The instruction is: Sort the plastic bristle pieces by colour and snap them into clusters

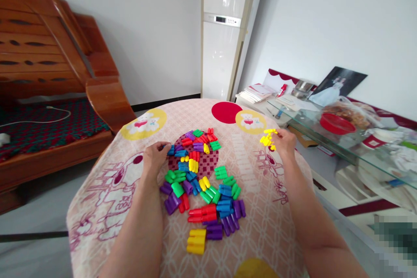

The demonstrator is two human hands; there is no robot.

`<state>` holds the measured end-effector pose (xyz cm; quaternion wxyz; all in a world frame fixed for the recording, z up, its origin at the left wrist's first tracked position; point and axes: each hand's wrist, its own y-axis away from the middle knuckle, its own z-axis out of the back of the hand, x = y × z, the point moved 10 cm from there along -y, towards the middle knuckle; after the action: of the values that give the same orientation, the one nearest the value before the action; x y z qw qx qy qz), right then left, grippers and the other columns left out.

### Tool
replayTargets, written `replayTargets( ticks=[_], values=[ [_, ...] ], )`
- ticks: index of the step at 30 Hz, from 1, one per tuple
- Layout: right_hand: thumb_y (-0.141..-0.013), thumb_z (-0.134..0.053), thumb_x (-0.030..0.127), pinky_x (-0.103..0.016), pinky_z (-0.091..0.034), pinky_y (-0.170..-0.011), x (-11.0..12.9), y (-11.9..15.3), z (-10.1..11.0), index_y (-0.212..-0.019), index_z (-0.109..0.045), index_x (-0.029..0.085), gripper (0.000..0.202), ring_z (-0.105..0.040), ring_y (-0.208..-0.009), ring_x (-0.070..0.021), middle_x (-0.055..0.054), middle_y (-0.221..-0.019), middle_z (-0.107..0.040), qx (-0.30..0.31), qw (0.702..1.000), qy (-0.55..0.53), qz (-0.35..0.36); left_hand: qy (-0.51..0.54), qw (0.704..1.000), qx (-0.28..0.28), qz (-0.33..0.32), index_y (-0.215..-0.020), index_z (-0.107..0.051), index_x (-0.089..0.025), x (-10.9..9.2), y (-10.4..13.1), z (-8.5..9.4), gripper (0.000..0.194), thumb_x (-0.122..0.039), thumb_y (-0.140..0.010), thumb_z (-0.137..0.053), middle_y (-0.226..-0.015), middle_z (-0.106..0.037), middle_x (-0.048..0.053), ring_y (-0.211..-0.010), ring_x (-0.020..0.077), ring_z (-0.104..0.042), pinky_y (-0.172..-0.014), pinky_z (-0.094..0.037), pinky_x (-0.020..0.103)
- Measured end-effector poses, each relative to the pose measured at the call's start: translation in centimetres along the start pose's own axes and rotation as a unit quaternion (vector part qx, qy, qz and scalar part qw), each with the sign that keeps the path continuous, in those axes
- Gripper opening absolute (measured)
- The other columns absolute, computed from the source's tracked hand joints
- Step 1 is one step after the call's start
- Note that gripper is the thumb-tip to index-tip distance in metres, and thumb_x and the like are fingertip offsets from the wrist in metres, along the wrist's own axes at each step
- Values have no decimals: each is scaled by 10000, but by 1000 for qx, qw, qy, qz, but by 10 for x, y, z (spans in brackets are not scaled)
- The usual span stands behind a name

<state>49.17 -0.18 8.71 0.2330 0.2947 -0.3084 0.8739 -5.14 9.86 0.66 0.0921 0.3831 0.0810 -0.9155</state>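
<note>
Many small plastic pieces in red, blue, green, purple and yellow lie scattered over the middle of the cloth-covered table. My left hand (157,153) is at the left side of the scatter, its fingertips pinched on a blue piece (171,150). Off to the right, apart from the scatter, my right hand (282,141) has its fingers closed at a small group of yellow pieces (267,140). Closest to me lies a yellow block of pieces (196,241), with purple pieces (214,230) beside it.
The round table wears a patterned pink cloth (241,243). A wooden bench (104,91) stands at the left. On the right, a glass shelf (312,128) holds a red bowl (337,123), papers (257,92) and a photo (339,83). A white cabinet-like appliance (220,56) stands behind.
</note>
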Motion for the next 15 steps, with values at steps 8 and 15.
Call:
replayTargets(
  ticks=[8, 15],
  values=[
    [-789, -540, 226, -302, -485, -790, 9, -45, -10, -989, -769, 145, 314, -675, -859, -237, -117, -941, -766, 71, 981, 162, 79, -3, 1000, -1, -13, -1011, -758, -176, 1, -1, -1, 401, -438, -788, -553, -875, -754, 84, -809, 232, -668, -693, -467, 293],
    [-753, -568, 164, -250, -470, -714, 22, -56, -52, -917, -786, 198, 275, -681, -823, -202, -68, -902, -774, 152, 956, 220, 119, -1, 1000, 0, -6, -1011, -756, -175, 2, -2, -2, 392, -428, -785, -560, -863, -752, 73, -781, 220, -665, -696, -466, 290]
  ],
)
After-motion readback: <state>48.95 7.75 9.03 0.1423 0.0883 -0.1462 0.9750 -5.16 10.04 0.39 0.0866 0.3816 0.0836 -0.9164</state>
